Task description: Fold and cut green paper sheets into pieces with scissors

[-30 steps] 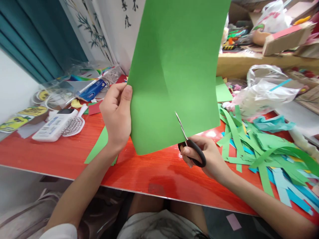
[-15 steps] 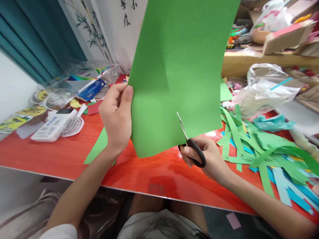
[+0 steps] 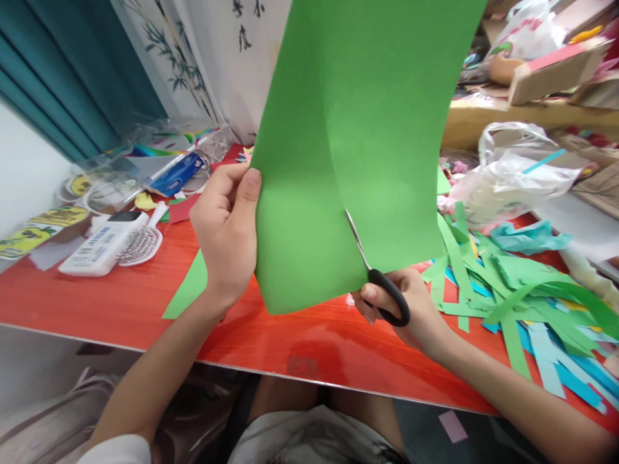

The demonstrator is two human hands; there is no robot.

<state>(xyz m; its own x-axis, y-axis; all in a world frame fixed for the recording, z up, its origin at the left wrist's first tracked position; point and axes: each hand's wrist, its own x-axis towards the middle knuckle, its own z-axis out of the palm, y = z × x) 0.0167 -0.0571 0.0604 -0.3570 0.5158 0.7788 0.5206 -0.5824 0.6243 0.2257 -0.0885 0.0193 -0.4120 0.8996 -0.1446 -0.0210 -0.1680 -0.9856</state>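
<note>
My left hand [image 3: 226, 225] grips the left edge of a large green paper sheet [image 3: 358, 129], thumb on the front, and holds it upright above the red table [image 3: 120, 296]. My right hand [image 3: 406, 309] is closed round the black handles of a pair of scissors [image 3: 377, 270]. The silver blade lies against the sheet's lower edge and points up into the paper, right of my left hand.
A heap of green and blue paper strips [image 3: 522, 290] lies at the right. A clear plastic bag [image 3: 512, 174] sits behind it. At the left are a white remote [image 3: 104, 241], a hairbrush [image 3: 142, 240] and plastic packets [image 3: 159, 161]. A green offcut [image 3: 191, 290] lies under my left wrist.
The green sheet has moved slightly right and down. My right hand and the scissors have shifted right, with the blade further up into the paper.
</note>
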